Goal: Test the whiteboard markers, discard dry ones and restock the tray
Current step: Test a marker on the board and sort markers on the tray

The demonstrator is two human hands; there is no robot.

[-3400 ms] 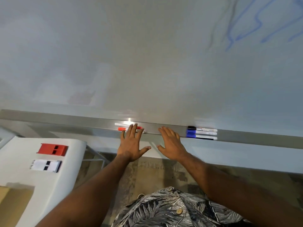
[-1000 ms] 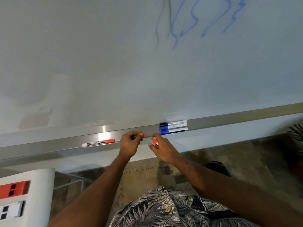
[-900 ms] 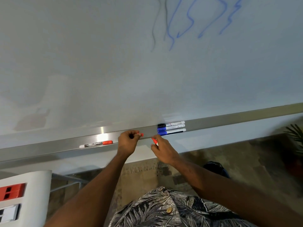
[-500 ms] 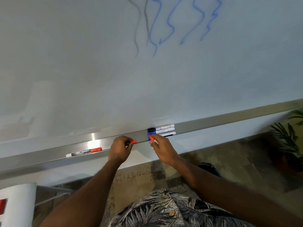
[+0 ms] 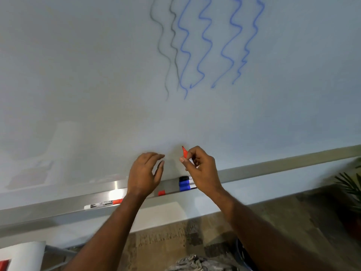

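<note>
Both hands are now lifted off the tray (image 5: 273, 166): right hand (image 5: 202, 170) pinches an uncapped red marker (image 5: 184, 152); left hand (image 5: 143, 174), fingers loosely spread, holds nothing, its cap (image 5: 161, 192) left on the tray.

red marker (image 5: 184, 152) raised to whiteboard (image 5: 97, 75), cap (image 5: 161, 192) now on tray (image 5: 273, 167)

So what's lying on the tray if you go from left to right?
Red marker → red cap → bunch of black and blue markers.
</note>
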